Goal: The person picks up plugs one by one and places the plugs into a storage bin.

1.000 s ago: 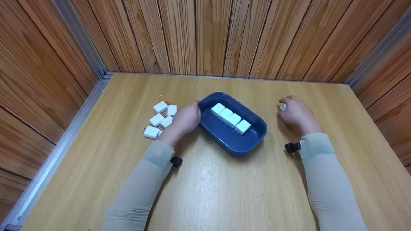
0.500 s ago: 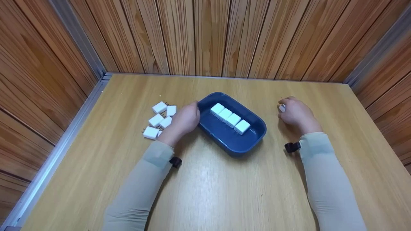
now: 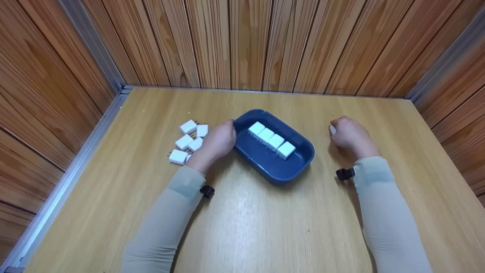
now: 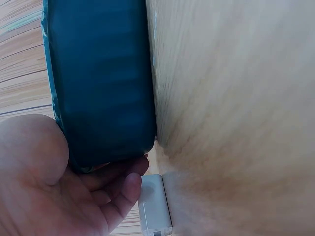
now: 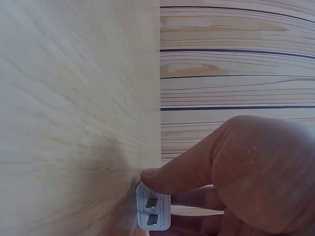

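At the middle of the table in the head view stands a dark blue plastic tray (image 3: pixel 261 157). Several white power adapters (image 3: pixel 276 141) sit in it in a slanting row. My left hand (image 3: pixel 219 140) grips the tray's left end, thumb at the rim and fingers against the outer wall in the left wrist view. Off to the right, my right hand (image 3: pixel 351 135) pinches a white power adapter (image 5: pixel 154 209) close over the table. Its two flat metal prongs and small print face the right wrist camera. In the head view the hand hides most of this adapter.
Left of the tray lies a loose cluster of several more white adapters (image 3: pixel 184 141), partly covered by my left hand. One white adapter (image 4: pixel 154 204) is right beside my left fingers. Wood-plank walls (image 3: pixel 250 45) enclose the table (image 3: pixel 265 231) at the back and sides.
My right fingers have drawn in around the adapter, and less of it shows in the head view. My left hand, the tray and the other adapters have stayed put.
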Motion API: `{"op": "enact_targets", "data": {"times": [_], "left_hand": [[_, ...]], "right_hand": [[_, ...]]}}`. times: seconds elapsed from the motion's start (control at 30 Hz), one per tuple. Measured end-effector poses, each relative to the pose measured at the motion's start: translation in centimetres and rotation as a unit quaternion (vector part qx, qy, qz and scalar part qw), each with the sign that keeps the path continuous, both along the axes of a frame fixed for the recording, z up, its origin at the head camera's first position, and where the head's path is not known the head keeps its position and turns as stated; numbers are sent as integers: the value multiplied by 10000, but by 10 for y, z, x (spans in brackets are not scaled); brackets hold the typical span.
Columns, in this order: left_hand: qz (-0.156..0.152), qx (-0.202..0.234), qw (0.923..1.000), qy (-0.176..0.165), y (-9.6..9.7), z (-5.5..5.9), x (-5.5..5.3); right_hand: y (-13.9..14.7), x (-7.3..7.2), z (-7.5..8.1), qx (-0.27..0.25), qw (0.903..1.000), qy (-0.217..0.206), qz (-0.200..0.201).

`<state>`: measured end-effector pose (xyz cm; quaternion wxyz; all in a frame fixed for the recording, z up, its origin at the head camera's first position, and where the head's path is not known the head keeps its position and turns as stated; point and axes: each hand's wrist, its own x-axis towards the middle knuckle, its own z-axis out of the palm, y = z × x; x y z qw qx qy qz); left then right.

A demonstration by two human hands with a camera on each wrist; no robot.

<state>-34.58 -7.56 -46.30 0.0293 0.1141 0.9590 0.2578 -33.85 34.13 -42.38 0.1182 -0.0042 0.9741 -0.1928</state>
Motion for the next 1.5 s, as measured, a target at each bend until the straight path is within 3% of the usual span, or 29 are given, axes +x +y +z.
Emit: {"op": "enact_targets", "data": {"times": [0.17, 0.2, 0.3, 0.47, 0.6, 0.7, 0.77, 0.83, 0.97, 1.2, 1.33, 1.4, 1.5], "left_hand": [[-51, -145, 9997, 181, -4, -27, -21], [-42, -156, 9998, 147, -3, -23, -18], [-28, -80, 9999, 118, -3, -25, -19], [-4, -92, 10000, -38, 1, 7, 7], [-89, -97, 9999, 34, -1, -5, -3], [-103, -65, 9999, 23, -2, -6, -3], [-67, -63, 10000, -23, 1, 13, 12], [-37, -89, 9999, -59, 3, 21, 18], [-26, -103, 9999, -74, 3, 20, 16], [-8, -253, 9997, 51, -1, -12, -10], [-14, -172, 9998, -22, 0, -6, -7], [-20, -113, 9999, -130, 1, 4, 1], [-25, -142, 9999, -15, 0, 0, -1]], "right_hand": [[0, -3, -1, 130, 9998, 115, 105], [0, -3, -1, 116, 9999, 92, 80], [1, -4, -1, 93, 9999, 32, 36], [1, -2, 1, 13, 10000, -57, -60], [1, 0, 1, -44, 9999, -42, -111], [1, 0, 0, -46, 9999, 26, -111], [1, 0, 0, -55, 9999, 17, -138], [1, 0, 0, -34, 9999, 21, -139], [1, -2, -1, 103, 9999, 90, -82], [-1, -4, -2, 416, 9986, 329, 50], [-1, -3, -1, 322, 9992, 249, -58], [-2, -3, 0, 262, 9994, 211, -114], [-3, -2, 0, 123, 9995, 172, -239]]}}
